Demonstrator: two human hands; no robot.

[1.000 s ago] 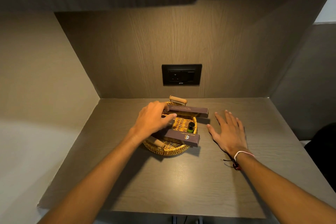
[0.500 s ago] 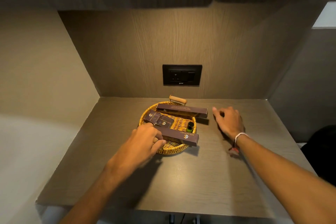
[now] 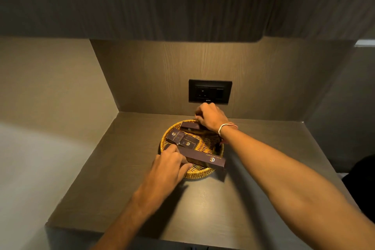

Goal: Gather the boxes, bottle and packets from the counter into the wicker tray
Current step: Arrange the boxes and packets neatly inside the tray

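The round wicker tray (image 3: 199,173) stands at the middle of the counter (image 3: 205,211). One long dark box (image 3: 205,157) lies across its near side and sticks out past the right rim. A second long box (image 3: 190,126) lies along the far side, partly under my wrist. Two small dark packets (image 3: 181,139) rest side by side at the tray's left. My left hand (image 3: 168,165) is curled over the near-left rim, where a handle sits. My right hand (image 3: 211,117) is closed on the far handle. My right forearm hides the bottle.
A black wall socket (image 3: 210,91) sits on the back panel just above the tray. Side walls close in the counter on the left and right, and a cabinet hangs overhead. The counter's front edge runs below my forearms.
My right hand left the counter at the right and came over the tray to its far handle. My left hand stayed at the near-left rim and closed on it.
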